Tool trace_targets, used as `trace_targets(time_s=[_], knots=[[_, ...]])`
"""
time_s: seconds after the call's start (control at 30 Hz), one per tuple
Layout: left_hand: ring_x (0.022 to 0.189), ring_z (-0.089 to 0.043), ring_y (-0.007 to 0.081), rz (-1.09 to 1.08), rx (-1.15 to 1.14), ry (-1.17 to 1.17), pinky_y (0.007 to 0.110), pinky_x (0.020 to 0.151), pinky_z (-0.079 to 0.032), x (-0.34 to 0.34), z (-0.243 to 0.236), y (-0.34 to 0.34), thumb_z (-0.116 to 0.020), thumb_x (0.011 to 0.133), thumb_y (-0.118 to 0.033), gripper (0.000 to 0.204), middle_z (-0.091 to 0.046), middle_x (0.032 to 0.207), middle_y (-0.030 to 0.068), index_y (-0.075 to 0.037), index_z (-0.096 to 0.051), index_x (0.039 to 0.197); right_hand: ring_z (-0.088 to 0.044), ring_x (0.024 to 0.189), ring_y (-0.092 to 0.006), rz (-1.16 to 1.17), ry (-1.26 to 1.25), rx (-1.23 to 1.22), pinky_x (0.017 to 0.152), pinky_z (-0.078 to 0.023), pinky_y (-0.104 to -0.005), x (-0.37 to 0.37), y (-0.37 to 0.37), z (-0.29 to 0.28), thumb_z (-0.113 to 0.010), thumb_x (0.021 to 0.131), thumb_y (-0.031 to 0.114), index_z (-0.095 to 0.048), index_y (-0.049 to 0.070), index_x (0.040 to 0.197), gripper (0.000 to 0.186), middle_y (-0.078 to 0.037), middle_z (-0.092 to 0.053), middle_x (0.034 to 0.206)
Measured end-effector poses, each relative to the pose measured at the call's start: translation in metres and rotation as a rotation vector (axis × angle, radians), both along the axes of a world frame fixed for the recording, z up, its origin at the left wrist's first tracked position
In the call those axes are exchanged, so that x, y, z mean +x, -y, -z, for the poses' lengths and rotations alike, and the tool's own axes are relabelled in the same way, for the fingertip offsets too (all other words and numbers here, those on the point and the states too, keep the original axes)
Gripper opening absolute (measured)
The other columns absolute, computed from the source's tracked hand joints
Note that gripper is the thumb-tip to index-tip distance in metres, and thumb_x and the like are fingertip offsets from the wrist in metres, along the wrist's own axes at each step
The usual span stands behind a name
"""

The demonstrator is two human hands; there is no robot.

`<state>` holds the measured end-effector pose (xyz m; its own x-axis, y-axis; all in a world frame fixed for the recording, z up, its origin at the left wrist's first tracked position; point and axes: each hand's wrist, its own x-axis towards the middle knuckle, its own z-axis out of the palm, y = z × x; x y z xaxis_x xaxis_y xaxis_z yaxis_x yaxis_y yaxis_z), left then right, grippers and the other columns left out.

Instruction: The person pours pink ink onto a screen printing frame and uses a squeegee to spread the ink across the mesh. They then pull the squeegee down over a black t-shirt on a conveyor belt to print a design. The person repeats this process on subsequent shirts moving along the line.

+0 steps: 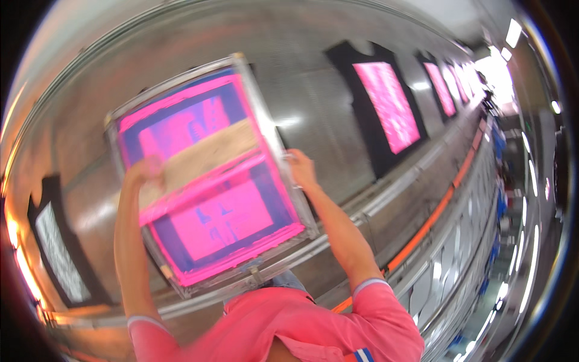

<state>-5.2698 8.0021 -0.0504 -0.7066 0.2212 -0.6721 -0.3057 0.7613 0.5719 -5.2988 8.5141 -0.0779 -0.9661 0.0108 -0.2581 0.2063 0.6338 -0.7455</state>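
Note:
A silkscreen in a metal frame (272, 134) lies in front of me, its blue mesh largely covered with bright pink ink. Across its middle runs a wide wooden squeegee (211, 152), pink along the near edge. My left hand (146, 170), blurred by motion, is closed around the squeegee's left part. At the frame's right side, my right hand (301, 168) grips the metal edge with bent fingers. Whatever lies beneath the screen is mostly hidden; small dark bits show past its edges.
A black shirt piece (372, 136) with a pink print lies to the right on the long grey table (313, 90); several more stretch beyond it. A black piece with a whitish print (61, 253) lies left. A metal rail (386, 196) and an orange strip (420, 230) follow the near edge.

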Motion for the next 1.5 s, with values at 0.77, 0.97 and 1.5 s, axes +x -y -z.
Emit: trace_targets(time_s=[0.77, 0.97, 1.5], knots=[[0.099, -0.067, 0.0401, -0.119, -0.498, -0.662, 0.052, 0.083, -0.053, -0.170, -0.025, -0.019, -0.060, 0.075, -0.007, 0.039, -0.072, 0.103, 0.0203, -0.014, -0.075, 0.111, -0.039, 0.060, -0.0028, 0.195, 0.232, -0.201, 0.050, -0.029, -0.0229, 0.014, -0.003, -0.068, -0.061, 0.095, 0.008, -0.067, 0.005, 0.112, 0.018, 0.004, -0.055, 0.081], [0.091, -0.069, 0.0361, -0.193, -0.527, -0.723, 0.048, 0.078, -0.055, -0.124, -0.020, -0.031, -0.059, 0.074, -0.005, 0.046, -0.073, 0.095, 0.0148, -0.027, -0.076, 0.112, -0.049, 0.073, -0.0071, 0.089, 0.053, -0.144, 0.064, -0.041, -0.0249, 0.011, -0.010, -0.065, -0.065, 0.093, 0.011, -0.068, 0.002, 0.110, 0.019, 0.000, -0.061, 0.085], [0.108, -0.068, 0.0325, -0.331, -0.338, -0.944, 0.045, 0.096, -0.053, 0.251, -0.013, -0.228, -0.057, 0.071, 0.007, 0.044, -0.072, 0.113, 0.0166, -0.002, -0.072, 0.110, -0.054, 0.065, -0.0145, -0.017, 0.050, -0.078, 0.062, -0.043, -0.0354, -0.003, 0.001, -0.067, -0.068, 0.090, 0.029, -0.072, 0.005, 0.104, 0.027, -0.004, -0.059, 0.071]])
